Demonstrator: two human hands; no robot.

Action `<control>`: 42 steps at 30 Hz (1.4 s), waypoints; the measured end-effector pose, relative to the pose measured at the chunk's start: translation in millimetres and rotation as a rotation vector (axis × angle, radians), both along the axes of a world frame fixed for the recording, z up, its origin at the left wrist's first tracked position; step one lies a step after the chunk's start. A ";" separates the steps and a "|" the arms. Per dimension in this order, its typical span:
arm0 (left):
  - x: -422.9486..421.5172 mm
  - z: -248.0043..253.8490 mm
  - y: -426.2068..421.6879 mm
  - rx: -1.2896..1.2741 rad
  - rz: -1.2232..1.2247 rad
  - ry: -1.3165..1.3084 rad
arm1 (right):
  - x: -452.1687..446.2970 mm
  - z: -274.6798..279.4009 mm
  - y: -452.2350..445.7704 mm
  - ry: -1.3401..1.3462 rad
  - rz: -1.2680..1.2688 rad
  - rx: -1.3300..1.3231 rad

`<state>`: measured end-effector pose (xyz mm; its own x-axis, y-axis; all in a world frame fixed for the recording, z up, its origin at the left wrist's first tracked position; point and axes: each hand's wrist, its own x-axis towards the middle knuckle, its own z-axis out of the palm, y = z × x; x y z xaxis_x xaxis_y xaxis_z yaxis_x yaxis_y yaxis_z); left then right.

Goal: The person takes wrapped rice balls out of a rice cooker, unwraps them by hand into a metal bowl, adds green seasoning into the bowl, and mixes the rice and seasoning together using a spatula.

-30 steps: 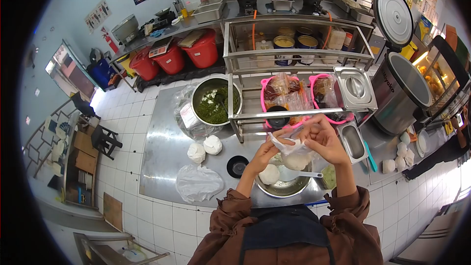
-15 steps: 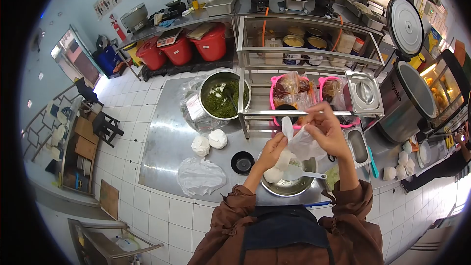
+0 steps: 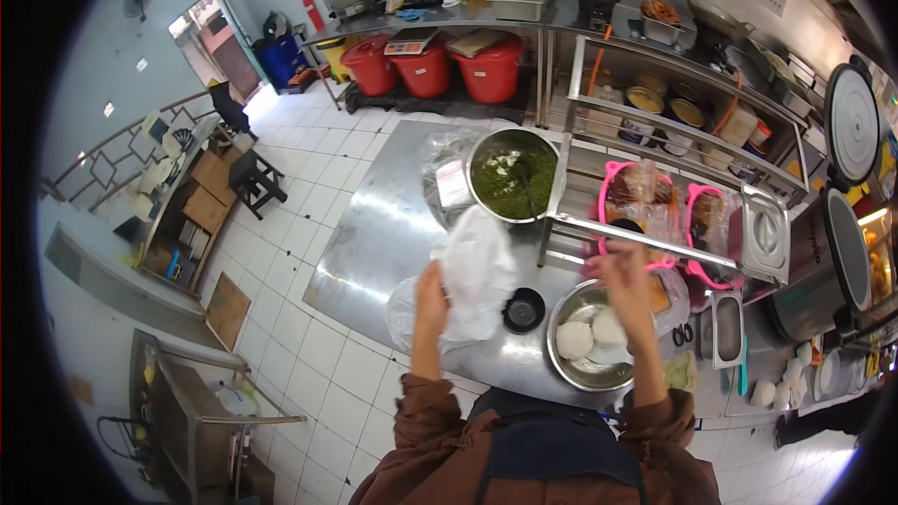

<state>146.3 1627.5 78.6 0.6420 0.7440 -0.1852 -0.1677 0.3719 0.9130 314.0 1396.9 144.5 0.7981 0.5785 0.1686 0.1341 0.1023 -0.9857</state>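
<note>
My left hand (image 3: pixel 430 307) grips a thin white plastic bag (image 3: pixel 479 271), which hangs spread over the steel table. Crumpled clear plastic (image 3: pixel 401 313) lies behind that hand. My right hand (image 3: pixel 625 285), smeared by motion, is above a steel bowl (image 3: pixel 559 367); its fingers are not clear. Two white round lumps (image 3: pixel 573 340) rest in the bowl. A small black bowl (image 3: pixel 524 310) stands between the bag and the steel bowl. Beyond the bag is a large steel pot (image 3: pixel 556 189) of chopped green filling (image 3: pixel 505 189) with a utensil in it.
A steel rack (image 3: pixel 645 236) borders the table at the back right, above pink-rimmed baskets (image 3: pixel 608 189) of bagged food. Black scissors (image 3: pixel 683 335) and a steel pan (image 3: pixel 727 327) lie right. A large lidded cooker (image 3: pixel 818 262) stands beyond. A person's dark-clothed leg (image 3: pixel 823 421) shows far right.
My left hand has moved left, carrying the white plastic bag away from the steel bowl. My right hand has let go of the bag. My view has swung left.
</note>
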 end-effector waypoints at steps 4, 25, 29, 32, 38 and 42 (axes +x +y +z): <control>-74.9 -56.3 65.1 -0.054 0.125 0.521 | -30.8 -82.9 93.5 -0.057 0.150 -0.251; 3.4 15.5 -6.2 0.181 -0.282 -0.174 | -51.2 -12.6 117.6 -0.543 0.333 -0.039; 23.1 25.8 -29.1 0.358 -0.466 -0.236 | -49.6 0.6 72.8 -0.570 0.186 -0.168; 32.6 20.5 -39.4 0.523 -0.282 -0.200 | -52.1 6.7 45.5 -0.368 0.165 -0.043; 45.9 47.7 -68.1 -0.153 -0.244 -0.308 | -53.1 10.7 4.4 -0.355 0.181 0.076; 50.5 55.2 -80.9 -0.280 -0.230 -0.359 | -55.2 5.8 -10.9 -0.285 0.298 0.102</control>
<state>196.9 1546.6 133.9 0.8432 0.5291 -0.0955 -0.3371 0.6586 0.6727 258.8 1386.0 150.3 0.5121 0.7456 0.4263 0.3495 0.2725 -0.8964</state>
